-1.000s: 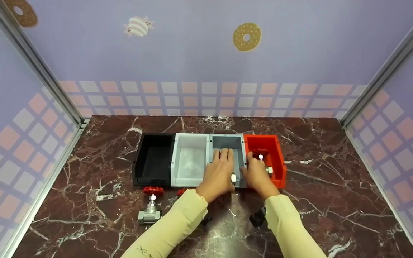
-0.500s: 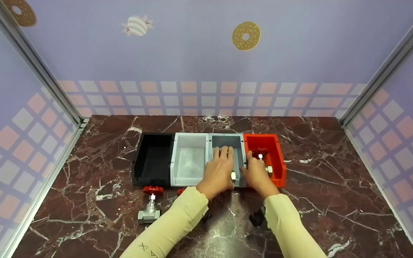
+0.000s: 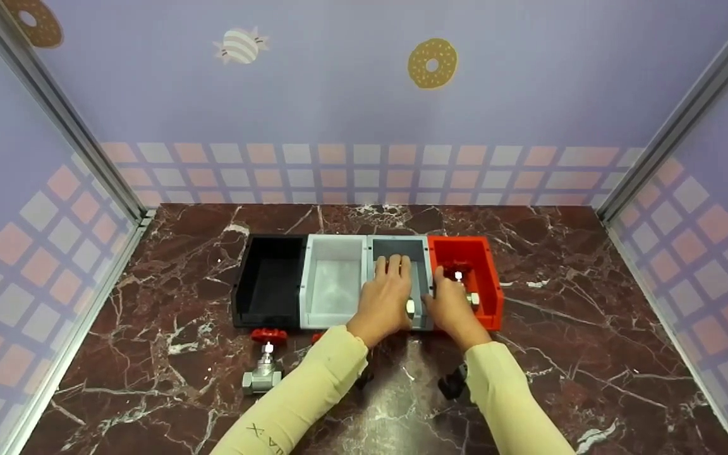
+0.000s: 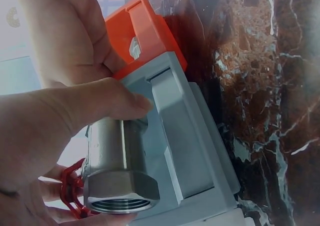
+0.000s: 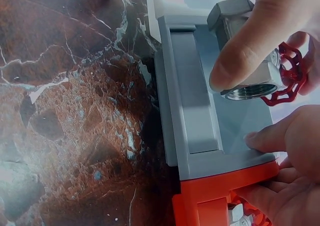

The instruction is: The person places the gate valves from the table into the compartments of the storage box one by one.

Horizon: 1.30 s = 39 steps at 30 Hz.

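Apparently placing: left grip curled round valve over grey bin; right grip pinching that bin's right wall; next move likely calls for gentle lowering.

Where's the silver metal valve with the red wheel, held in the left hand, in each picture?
Head: silver metal valve, right of and below centre, mostly behind left hand.
Left wrist: valve lower left.
Right wrist: valve upper right.
Shared landmark: the bright red plastic bin.
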Each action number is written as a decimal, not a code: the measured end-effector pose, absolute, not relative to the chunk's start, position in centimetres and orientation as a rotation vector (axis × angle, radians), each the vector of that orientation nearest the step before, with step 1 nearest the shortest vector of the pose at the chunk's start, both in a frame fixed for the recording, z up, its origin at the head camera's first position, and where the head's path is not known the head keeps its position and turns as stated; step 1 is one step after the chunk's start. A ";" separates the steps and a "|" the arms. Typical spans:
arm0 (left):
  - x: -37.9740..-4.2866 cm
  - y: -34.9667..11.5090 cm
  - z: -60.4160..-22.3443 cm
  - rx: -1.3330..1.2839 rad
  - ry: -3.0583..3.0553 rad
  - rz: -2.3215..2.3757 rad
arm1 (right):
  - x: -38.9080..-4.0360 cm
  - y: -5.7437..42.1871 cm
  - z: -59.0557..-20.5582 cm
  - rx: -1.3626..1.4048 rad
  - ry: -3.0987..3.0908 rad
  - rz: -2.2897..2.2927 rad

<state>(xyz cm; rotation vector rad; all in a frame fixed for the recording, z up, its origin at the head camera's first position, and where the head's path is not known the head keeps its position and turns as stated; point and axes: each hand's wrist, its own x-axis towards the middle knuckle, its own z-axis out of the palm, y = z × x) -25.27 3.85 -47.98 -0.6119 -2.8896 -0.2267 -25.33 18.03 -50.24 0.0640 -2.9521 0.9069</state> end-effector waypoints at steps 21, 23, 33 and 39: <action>-26.0 4.2 -48.2 -0.610 -2.925 -0.200 | -25.5 18.0 -50.5 0.056 -2.942 0.886; -26.1 4.3 -48.2 -0.611 -2.942 -0.203 | -25.4 18.0 -50.5 0.048 -2.943 0.900; -26.5 4.4 -48.4 -0.625 -2.955 -0.201 | -25.4 18.1 -50.5 0.049 -2.934 0.906; -26.6 4.3 -48.4 -0.631 -2.929 -0.199 | -25.4 17.9 -50.5 0.066 -2.915 0.871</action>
